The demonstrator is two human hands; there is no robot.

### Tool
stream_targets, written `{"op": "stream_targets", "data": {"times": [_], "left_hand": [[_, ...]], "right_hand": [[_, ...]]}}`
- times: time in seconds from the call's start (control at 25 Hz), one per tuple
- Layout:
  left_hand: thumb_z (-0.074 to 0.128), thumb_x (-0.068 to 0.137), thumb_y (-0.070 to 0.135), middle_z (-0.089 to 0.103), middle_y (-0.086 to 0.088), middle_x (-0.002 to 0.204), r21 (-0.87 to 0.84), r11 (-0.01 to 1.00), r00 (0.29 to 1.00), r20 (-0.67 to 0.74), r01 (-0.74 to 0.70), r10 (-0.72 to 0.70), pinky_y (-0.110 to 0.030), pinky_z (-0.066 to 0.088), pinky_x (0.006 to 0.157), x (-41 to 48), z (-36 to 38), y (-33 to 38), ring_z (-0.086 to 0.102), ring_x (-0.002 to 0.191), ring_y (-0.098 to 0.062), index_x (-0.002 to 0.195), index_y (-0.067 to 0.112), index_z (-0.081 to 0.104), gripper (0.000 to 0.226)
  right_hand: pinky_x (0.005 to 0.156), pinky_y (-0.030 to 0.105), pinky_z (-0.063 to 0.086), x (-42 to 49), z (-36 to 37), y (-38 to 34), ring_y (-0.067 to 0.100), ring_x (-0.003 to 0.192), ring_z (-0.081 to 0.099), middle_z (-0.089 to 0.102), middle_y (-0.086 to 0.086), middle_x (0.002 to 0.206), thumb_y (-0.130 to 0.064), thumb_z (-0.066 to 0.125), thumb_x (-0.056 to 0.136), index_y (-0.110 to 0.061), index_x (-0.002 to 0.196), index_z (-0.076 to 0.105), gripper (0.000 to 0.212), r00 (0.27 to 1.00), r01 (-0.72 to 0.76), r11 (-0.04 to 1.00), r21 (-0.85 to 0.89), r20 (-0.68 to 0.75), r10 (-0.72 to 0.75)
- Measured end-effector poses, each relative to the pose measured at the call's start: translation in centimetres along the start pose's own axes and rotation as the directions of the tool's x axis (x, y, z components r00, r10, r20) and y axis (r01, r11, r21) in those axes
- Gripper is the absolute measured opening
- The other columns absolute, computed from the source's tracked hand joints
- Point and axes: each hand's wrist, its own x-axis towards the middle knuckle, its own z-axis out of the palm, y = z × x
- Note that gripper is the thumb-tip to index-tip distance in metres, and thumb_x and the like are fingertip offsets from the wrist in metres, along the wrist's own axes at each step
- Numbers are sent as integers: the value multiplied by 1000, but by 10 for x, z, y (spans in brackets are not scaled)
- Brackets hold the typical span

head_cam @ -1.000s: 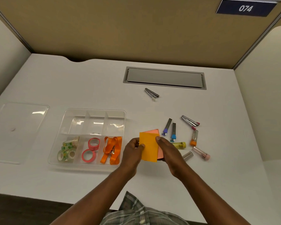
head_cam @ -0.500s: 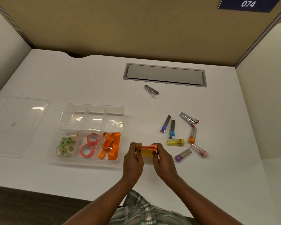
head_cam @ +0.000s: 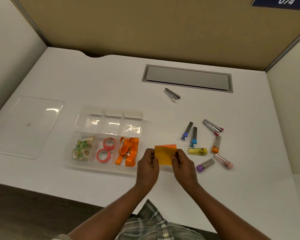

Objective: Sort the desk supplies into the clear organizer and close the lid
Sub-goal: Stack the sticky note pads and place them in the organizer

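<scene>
A white counter [head_cam: 93, 80] spreads around the right grip [head_cam: 184, 166]. A grey recessed hatch [head_cam: 187, 77] sits in it well beyond that grip. Farther back stands a tan partition [head_cam: 145, 23], its blue sign [head_cam: 274, 4] marked 074 far to the right.

Open desk [head_cam: 163, 122] lane between organizer [head_cam: 141, 135] and scattered tubes [head_cam: 197, 151]

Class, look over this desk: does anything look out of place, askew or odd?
One silver clip lies alone by the grey desk hatch, apart from the other loose supplies, which are clustered nearer the front. The clear lid lies off, left of the organizer. Nothing looks spilled or damaged.
</scene>
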Motion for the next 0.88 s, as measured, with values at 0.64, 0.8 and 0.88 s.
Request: {"op": "stream_targets", "data": {"times": [0.64, 0.8, 0.88], "left_hand": [[59, 93, 8, 72, -12, 114, 210, 965, 984, -124, 154, -130, -19, 40, 82, 154, -106, -17, 66, 101, -23, 112, 5, 70, 22], [61, 92, 11, 70, -14, 119, 308, 946, 995, -54, 101, -89, -32, 48, 90, 157, -99, -21, 65, 109, -31, 119, 2, 66, 29], [63, 91, 11, 67, -18, 118, 338, 941, 999, -36, 24, -12, -35, 48, 88, 152, -96, -22, 64, 109, -33, 122, 2, 62, 33]], "right_hand": [[122, 52, -5, 20, 57, 4, 29, 149, -25, -33, 5, 159, -58, 42, 95, -25, 155, -15, 89, 931, 249, 749, -614, 364, -11], [121, 51, -3, 21, 57, 2, 29, 150, -21, -29, 4, 161, -56, 46, 94, -25, 157, -10, 89, 936, 235, 760, -606, 352, -9], [122, 51, -1, 21, 55, -2, 29, 151, -18, -25, 4, 163, -55, 47, 95, -25, 157, -6, 88, 929, 224, 762, -608, 369, 21]]}}
